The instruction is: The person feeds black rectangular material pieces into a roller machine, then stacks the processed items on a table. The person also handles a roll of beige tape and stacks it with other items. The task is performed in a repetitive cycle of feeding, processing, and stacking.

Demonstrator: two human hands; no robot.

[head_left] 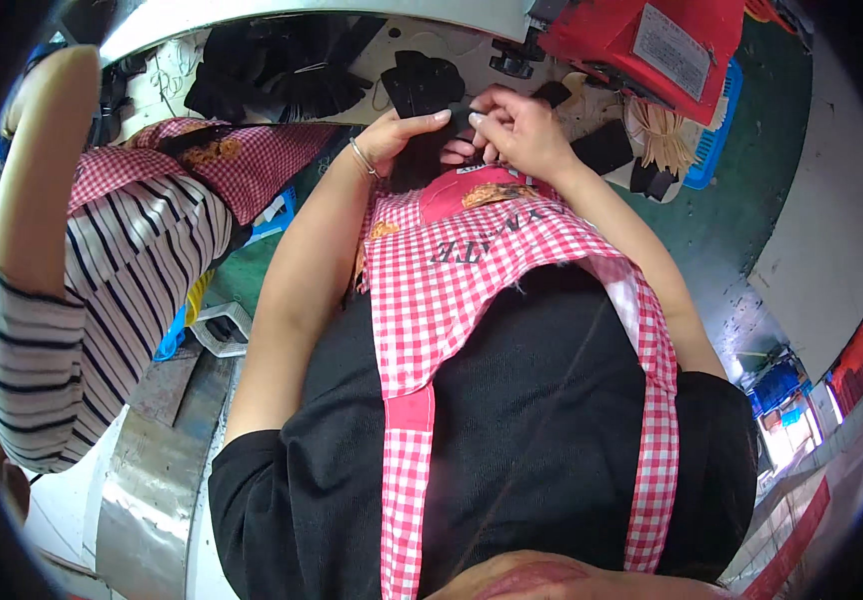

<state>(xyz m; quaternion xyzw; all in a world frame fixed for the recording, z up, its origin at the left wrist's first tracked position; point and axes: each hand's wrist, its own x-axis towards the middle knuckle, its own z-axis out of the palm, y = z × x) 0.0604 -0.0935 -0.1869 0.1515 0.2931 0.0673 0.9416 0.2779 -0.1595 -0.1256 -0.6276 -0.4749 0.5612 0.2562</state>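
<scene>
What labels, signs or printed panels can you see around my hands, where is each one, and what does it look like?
White label: rectangular, tilted, small dark print, on the red machine beyond the right hand.
Red apron patch: below both hands, red with a white strip along its top edge and an orange-brown figure.
Dark lettering band: across the red-and-white checked apron bib, below the patch.
No screens in view.

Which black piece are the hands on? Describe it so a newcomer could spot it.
Start at the white table at the top of the picture, then drop to the red-checked apron. Just above its bib, the left hand and right hand pinch a black piece. Unlike the black pieces on the table, it is held up.
</scene>
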